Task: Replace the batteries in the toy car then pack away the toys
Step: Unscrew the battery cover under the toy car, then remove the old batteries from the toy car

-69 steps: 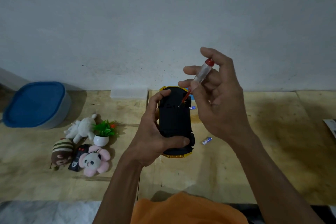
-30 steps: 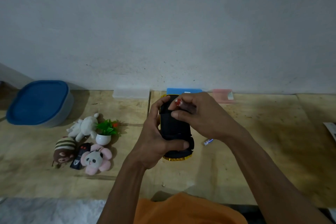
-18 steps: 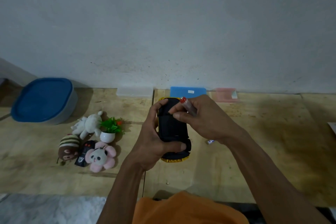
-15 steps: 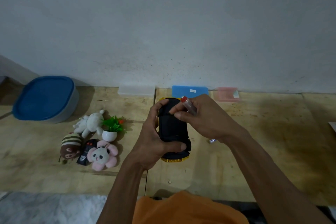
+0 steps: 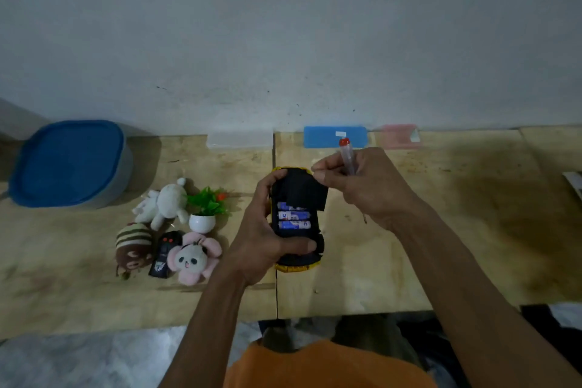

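The toy car (image 5: 297, 263) in my left hand (image 5: 263, 236) is yellow with a black underside, and its batteries (image 5: 294, 220) are blue and white. My screwdriver (image 5: 346, 156) is clear with a red cap. On the pale wooden table (image 5: 409, 261) sit a brown striped plush (image 5: 134, 246), a white plush (image 5: 165, 201), a pink one (image 5: 193, 258), and a blue-lidded container (image 5: 67, 162).

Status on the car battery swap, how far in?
Done: black battery cover is lifted off the upturned yellow toy car, exposing three blue batteries. In hand: left hand grips the car; right hand pinches the cover and holds the clear red-capped screwdriver. Left: swap, reclose, pack plush toys into the blue-lidded container.
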